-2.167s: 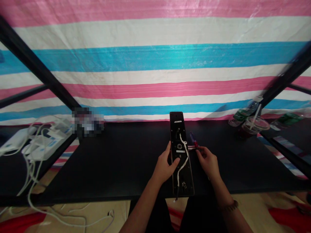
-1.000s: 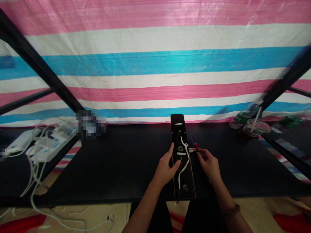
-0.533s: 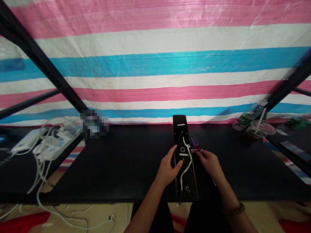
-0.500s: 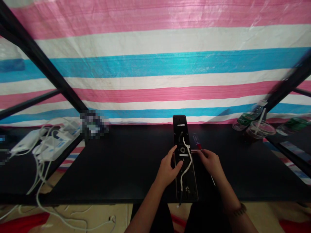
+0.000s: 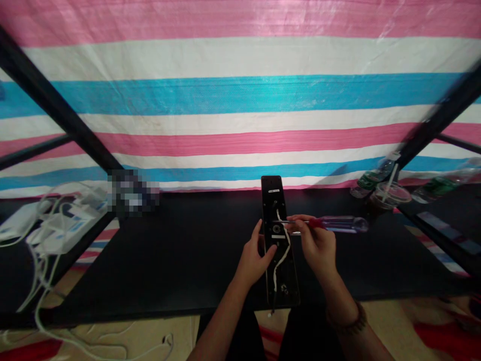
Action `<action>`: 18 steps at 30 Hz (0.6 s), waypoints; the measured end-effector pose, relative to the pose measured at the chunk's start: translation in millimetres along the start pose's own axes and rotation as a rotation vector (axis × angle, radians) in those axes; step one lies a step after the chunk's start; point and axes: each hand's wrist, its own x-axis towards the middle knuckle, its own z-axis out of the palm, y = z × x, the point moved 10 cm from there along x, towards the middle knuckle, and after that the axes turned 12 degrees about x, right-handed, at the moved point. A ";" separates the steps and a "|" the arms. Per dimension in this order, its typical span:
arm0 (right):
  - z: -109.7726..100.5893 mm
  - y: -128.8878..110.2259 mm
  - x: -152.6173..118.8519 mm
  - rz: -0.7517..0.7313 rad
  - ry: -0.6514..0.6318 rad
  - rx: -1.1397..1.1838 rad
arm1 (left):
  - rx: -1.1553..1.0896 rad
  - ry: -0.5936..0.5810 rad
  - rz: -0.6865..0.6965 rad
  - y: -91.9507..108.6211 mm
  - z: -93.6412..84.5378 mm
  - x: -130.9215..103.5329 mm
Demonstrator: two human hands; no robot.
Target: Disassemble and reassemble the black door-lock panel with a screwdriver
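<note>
A long black panel (image 5: 271, 200), possibly part of a door lock, lies lengthwise before me, with a white wrapped cable (image 5: 287, 244) running along it. My left hand (image 5: 253, 258) holds its left side, thumb on the face and fingers spread at the edge. In my right hand (image 5: 317, 245) is a screwdriver (image 5: 340, 224) with a red and clear handle. Its shaft points left across the panel's middle; whether the tip touches anything, I cannot tell. Beneath that shaft, a thin pale bar (image 5: 295, 233) shows at the panel's right edge.
The panel rests on a black table (image 5: 188, 260). At the right stand a plastic bottle (image 5: 370, 178) and a lidded cup with a straw (image 5: 391, 194); another bottle (image 5: 439, 186) lies beyond. White power strips and cables (image 5: 67, 225) crowd the left. A striped sheet (image 5: 240, 95) hangs behind.
My right hand has picked up the screwdriver from the table and brought its shaft over the panel. My left hand stays on the panel. The view has shifted slightly.
</note>
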 end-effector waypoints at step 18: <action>39.3 -12.6 20.6 -0.048 -0.313 -0.139 | -0.027 0.004 0.000 -2.6 0.6 1.7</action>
